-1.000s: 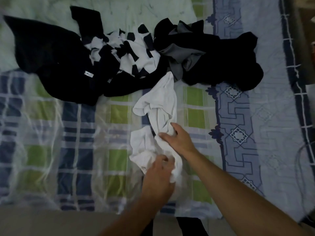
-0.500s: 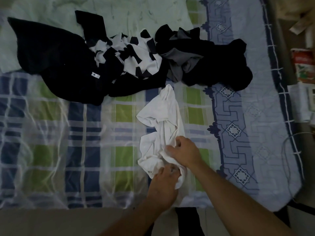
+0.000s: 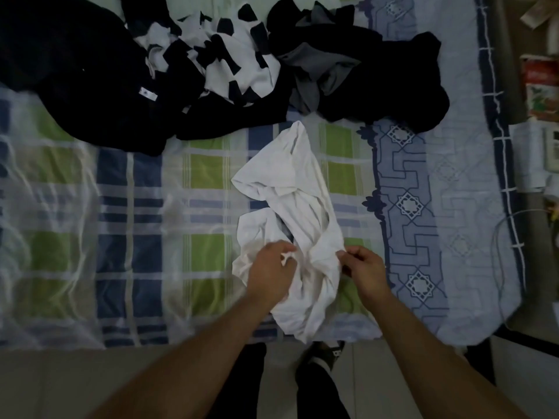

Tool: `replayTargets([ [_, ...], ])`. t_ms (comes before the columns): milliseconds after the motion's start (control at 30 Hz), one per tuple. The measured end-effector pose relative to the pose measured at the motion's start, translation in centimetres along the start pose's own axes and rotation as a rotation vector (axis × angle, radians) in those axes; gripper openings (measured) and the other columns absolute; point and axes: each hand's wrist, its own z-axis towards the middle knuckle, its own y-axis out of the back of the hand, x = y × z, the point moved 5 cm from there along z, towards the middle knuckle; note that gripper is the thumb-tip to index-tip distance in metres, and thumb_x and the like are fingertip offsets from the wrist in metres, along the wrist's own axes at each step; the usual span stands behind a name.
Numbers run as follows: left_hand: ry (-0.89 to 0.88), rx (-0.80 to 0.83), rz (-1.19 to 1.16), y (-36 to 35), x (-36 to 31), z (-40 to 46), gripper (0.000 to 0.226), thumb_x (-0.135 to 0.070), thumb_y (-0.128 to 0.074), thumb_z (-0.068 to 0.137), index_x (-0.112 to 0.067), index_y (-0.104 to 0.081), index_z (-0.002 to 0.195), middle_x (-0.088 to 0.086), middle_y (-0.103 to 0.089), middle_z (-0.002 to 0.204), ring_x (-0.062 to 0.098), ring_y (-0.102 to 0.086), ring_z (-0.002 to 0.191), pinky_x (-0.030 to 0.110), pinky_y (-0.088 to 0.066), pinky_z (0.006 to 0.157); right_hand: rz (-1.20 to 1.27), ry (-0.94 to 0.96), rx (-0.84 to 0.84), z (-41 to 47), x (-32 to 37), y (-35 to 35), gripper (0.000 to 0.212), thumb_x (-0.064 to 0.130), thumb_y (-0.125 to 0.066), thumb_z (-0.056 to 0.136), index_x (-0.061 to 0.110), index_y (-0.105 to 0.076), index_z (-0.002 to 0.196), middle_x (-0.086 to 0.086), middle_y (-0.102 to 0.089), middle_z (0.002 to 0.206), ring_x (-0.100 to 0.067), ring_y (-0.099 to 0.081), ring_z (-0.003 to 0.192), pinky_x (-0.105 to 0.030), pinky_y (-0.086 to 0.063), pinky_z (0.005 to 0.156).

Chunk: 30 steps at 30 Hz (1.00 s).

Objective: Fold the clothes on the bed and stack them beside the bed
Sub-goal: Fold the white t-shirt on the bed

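A crumpled white shirt (image 3: pixel 298 182) lies on the checked bed sheet (image 3: pixel 127 225), its lower end hanging over the near edge. My left hand (image 3: pixel 270 272) grips a bunch of its fabric near the middle. My right hand (image 3: pixel 364 267) pinches the shirt's right edge, about a hand's width from the left. Farther back lies a heap of clothes: a large black garment (image 3: pixel 75 74), a black-and-white patterned one (image 3: pixel 223 62) and a black and grey one (image 3: pixel 357 71).
The bed's near edge runs across the lower view, with pale floor (image 3: pixel 75 382) in front and my legs and a shoe (image 3: pixel 326 355) below. Right of the bed stand a red packet (image 3: pixel 541 86), papers and a thin cable (image 3: pixel 502 237).
My two hands, which lay close together on the shirt's lower part, have drawn apart. The right hand went right to the shirt's edge; the left shifted left. The view moved closer.
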Motion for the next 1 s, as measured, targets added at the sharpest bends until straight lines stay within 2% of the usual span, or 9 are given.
replayTargets([
  [233,0.084,-0.016,0.022,-3.4,-3.1,6.0,0.016,-0.038,-0.067,0.092,-0.033,-0.058,0.104,-0.011,-0.062,0.096,0.013,-0.062,0.089,0.028,-0.049,0.078,0.325,-0.142,0.098,0.0,-0.9,4.0,0.015,-0.002,-0.063,0.096,0.004,-0.063,0.082,-0.013,-0.066,0.084,-0.028,-0.06,0.082,-0.039,-0.051,0.08],
  [333,0.092,0.001,0.029,-5.7,-4.1,7.3,0.025,-0.052,-0.066,0.088,-0.03,-0.061,0.098,-0.015,-0.063,0.087,0.007,-0.062,0.081,0.025,-0.045,0.07,0.465,-0.203,0.16,0.1,-1.1,5.1,0.013,-0.001,-0.056,0.098,0.003,-0.06,0.086,-0.014,-0.064,0.086,-0.029,-0.06,0.083,-0.04,-0.049,0.083],
  [433,0.195,0.075,-0.097,-8.9,-5.6,7.5,0.045,-0.066,-0.064,0.081,-0.021,-0.065,0.082,-0.008,-0.07,0.077,0.014,-0.066,0.071,0.035,-0.057,0.07,0.567,-0.233,0.268,-0.5,-1.5,5.5,0.015,-0.001,-0.05,0.097,0.003,-0.062,0.089,-0.015,-0.07,0.092,-0.029,-0.067,0.09,-0.041,-0.053,0.087],
  [533,0.271,0.157,-0.225,-12.1,-7.0,6.4,0.047,-0.057,-0.073,0.079,-0.011,-0.068,0.073,-0.003,-0.069,0.064,0.018,-0.067,0.063,0.032,-0.056,0.064,0.559,-0.249,0.357,-1.4,-2.1,5.5,0.02,-0.004,-0.048,0.093,-0.003,-0.063,0.107,-0.022,-0.071,0.114,-0.036,-0.065,0.109,-0.046,-0.054,0.098],
  [667,0.238,0.114,-0.16,-13.5,-7.5,4.1,0.035,-0.026,-0.074,0.082,-0.018,-0.047,0.06,-0.003,-0.051,0.055,0.016,-0.051,0.059,0.03,-0.043,0.06,0.642,-0.306,0.408,-2.4,-3.2,6.1,0.049,-0.003,-0.046,0.092,-0.009,-0.052,0.141,-0.027,-0.058,0.141,-0.042,-0.052,0.133,-0.055,-0.035,0.119],
  [733,0.26,0.096,-0.199,-13.5,-7.5,2.4,0.029,-0.019,-0.071,0.083,-0.016,-0.049,0.065,0.004,-0.053,0.062,0.019,-0.052,0.063,0.032,-0.043,0.062,0.696,-0.289,0.396,-2.8,-3.4,6.9,0.045,-0.001,-0.045,0.095,-0.012,-0.053,0.138,-0.028,-0.059,0.139,-0.043,-0.052,0.131,-0.053,-0.037,0.117],
  [833,0.317,0.135,-0.33,-13.4,-8.1,-0.7,0.009,-0.01,-0.07,0.082,-0.008,-0.061,0.078,0.006,-0.064,0.072,0.02,-0.061,0.068,0.03,-0.049,0.061,0.654,-0.229,0.353,-3.9,-2.5,7.9,0.033,0.013,-0.051,0.101,-0.006,-0.067,0.122,-0.023,-0.069,0.12,-0.036,-0.065,0.111,-0.042,-0.052,0.095],
  [933,0.332,0.18,-0.348,-13.1,-9.4,-3.5,0.037,-0.012,-0.066,0.068,0.003,-0.065,0.102,0.014,-0.066,0.081,0.026,-0.064,0.077,0.035,-0.049,0.067,0.485,-0.133,0.367,-5.6,-0.5,8.3,0.031,0.032,-0.062,0.098,0.009,-0.079,0.11,-0.018,-0.076,0.112,-0.028,-0.074,0.102,-0.04,-0.06,0.085],
  [1000,0.295,0.194,-0.306,-12.5,-10.7,-5.3,0.036,-0.014,-0.068,0.068,-0.003,-0.064,0.102,0.012,-0.071,0.084,0.025,-0.07,0.078,0.031,-0.053,0.065,0.296,-0.085,0.347,-6.8,0.9,8.5,0.041,0.042,-0.075,0.081,0.011,-0.078,0.106,-0.015,-0.078,0.106,-0.029,-0.075,0.1,-0.044,-0.06,0.088],
])
